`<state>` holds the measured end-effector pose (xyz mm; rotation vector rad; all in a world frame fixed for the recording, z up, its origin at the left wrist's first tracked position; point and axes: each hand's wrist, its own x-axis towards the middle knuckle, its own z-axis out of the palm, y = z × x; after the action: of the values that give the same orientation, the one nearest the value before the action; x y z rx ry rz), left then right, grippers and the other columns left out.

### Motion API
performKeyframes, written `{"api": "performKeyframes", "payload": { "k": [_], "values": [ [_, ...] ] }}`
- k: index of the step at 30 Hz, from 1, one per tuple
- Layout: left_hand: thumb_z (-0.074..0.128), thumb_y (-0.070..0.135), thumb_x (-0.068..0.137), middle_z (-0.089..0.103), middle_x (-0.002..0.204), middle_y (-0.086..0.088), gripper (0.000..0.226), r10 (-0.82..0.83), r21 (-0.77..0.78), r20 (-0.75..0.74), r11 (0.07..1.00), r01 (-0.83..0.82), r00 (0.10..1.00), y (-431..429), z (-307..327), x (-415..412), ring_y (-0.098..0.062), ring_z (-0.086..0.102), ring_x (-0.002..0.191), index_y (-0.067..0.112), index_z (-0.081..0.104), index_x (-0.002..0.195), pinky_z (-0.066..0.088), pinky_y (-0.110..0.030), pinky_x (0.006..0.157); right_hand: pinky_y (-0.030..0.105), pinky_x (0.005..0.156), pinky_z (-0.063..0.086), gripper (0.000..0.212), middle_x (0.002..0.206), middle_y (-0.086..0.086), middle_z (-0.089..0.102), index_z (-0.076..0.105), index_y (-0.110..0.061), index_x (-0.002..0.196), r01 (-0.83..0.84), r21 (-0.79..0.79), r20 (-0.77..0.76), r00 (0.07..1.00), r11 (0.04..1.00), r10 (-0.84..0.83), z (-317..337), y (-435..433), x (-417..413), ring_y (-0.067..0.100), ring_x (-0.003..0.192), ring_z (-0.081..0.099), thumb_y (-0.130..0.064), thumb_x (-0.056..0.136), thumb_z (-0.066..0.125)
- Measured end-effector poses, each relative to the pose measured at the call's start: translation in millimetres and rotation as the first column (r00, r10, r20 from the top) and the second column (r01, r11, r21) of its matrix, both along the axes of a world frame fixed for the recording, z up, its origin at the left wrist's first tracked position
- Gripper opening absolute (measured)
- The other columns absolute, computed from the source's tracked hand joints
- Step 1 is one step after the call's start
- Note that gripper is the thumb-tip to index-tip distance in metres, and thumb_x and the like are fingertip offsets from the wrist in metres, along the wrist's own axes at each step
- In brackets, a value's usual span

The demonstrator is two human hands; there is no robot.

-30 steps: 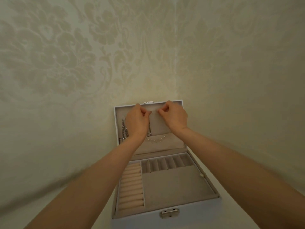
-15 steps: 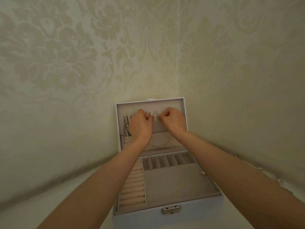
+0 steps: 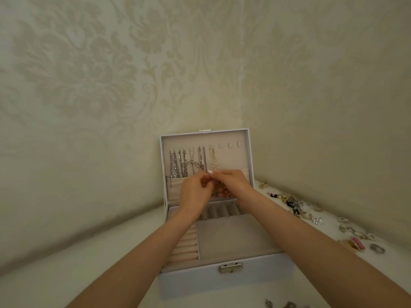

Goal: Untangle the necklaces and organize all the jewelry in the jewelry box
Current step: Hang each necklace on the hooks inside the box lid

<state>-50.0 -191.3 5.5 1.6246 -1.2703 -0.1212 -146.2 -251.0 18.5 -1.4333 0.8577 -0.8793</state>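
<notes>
In the head view, the jewelry box stands open at the centre of the frame, with silver chains hanging from hooks on the left of the lid. Just below them the left hand and right hand meet, each with its fingertips curled and pinching the pearl necklace, which hangs from a middle hook. The step looks like tucking its loose end into the lid pocket. Next, the loose jewelry at the right edge likely needs sorting into the tray.
</notes>
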Motion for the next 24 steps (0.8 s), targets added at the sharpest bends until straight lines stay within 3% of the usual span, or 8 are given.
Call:
{"api": "performKeyframes", "payload": {
  "k": [3,5,9,13,17,20,24],
  "values": [
    [0.056,0.003,0.086,0.062,0.084,0.004,0.017,0.081,-0.083,0.056,0.994,-0.076,0.995,5.6,0.6,0.7,-0.015,0.061,0.085,0.011,0.063,0.099,0.045,-0.022,0.075,0.017,0.053,0.046,0.012,0.071,0.004,0.064,0.070,-0.005,0.093,-0.033,-0.026,0.005,0.999,0.999,0.033,-4.8,1.1,-5.6,0.010,0.061,0.057,-0.012,0.084,0.069],
    [0.050,-0.008,0.081,0.056,0.090,0.001,0.031,0.021,-0.153,0.178,0.988,0.006,0.984,5.9,1.7,1.6,-0.019,0.057,0.090,0.009,0.062,0.105,0.047,-0.029,0.081,0.016,0.054,0.046,0.005,0.070,0.001,0.065,0.070,-0.010,0.088,-0.010,-0.085,-0.036,0.999,0.996,0.007,-6.2,3.0,-8.4,0.009,0.063,0.059,-0.007,0.084,0.067],
    [0.047,-0.013,0.079,0.048,0.109,-0.008,0.048,-0.113,-0.039,0.364,0.990,0.136,0.925,1.6,0.4,-2.3,-0.021,0.050,0.105,0.011,0.060,0.118,0.044,-0.030,0.090,0.017,0.044,0.043,0.006,0.066,0.006,0.062,0.067,-0.007,0.089,0.034,-0.117,-0.004,0.999,0.993,-0.035,-7.8,3.6,-18.0,0.011,0.049,0.054,-0.006,0.090,0.061],
    [0.045,-0.011,0.082,0.045,0.116,-0.008,0.050,-0.151,0.025,0.350,0.988,0.152,0.924,-0.4,-7.0,-6.9,-0.019,0.049,0.109,0.011,0.054,0.126,0.039,-0.019,0.091,0.019,0.039,0.040,0.009,0.062,0.006,0.063,0.069,-0.007,0.090,0.105,-0.162,-0.020,0.994,0.981,-0.109,-12.9,1.2,-25.2,0.007,0.036,0.050,-0.010,0.091,0.060],
    [0.046,-0.009,0.084,0.043,0.123,-0.007,0.054,-0.195,0.057,0.321,0.981,0.187,0.927,-0.9,-5.5,-9.0,-0.018,0.051,0.111,0.015,0.047,0.133,0.043,-0.028,0.095,0.019,0.035,0.040,0.013,0.055,0.004,0.061,0.069,-0.005,0.090,0.076,-0.191,-0.086,0.992,0.979,-0.094,-14.8,2.9,-25.7,0.007,0.031,0.049,-0.003,0.092,0.056],
    [0.049,-0.006,0.085,0.043,0.125,-0.007,0.052,-0.180,0.089,0.387,0.984,0.158,0.904,-2.4,-4.0,-8.1,-0.018,0.046,0.114,0.015,0.049,0.132,0.040,-0.024,0.093,0.020,0.037,0.043,0.014,0.064,0.009,0.063,0.069,-0.004,0.088,0.037,-0.241,-0.142,0.987,0.970,-0.073,-14.0,5.2,-23.6,0.010,0.035,0.053,-0.002,0.091,0.055],
    [0.053,0.001,0.083,0.044,0.127,-0.006,0.049,-0.065,0.085,0.585,0.996,0.019,0.808,-4.5,-3.5,-3.6,-0.022,0.039,0.121,0.016,0.052,0.129,0.033,-0.029,0.095,0.020,0.044,0.049,0.008,0.059,0.005,0.061,0.069,0.001,0.085,0.033,-0.283,-0.212,0.973,0.958,-0.096,-15.6,4.7,-25.3,0.008,0.040,0.055,0.000,0.085,0.062]
  ]
}}
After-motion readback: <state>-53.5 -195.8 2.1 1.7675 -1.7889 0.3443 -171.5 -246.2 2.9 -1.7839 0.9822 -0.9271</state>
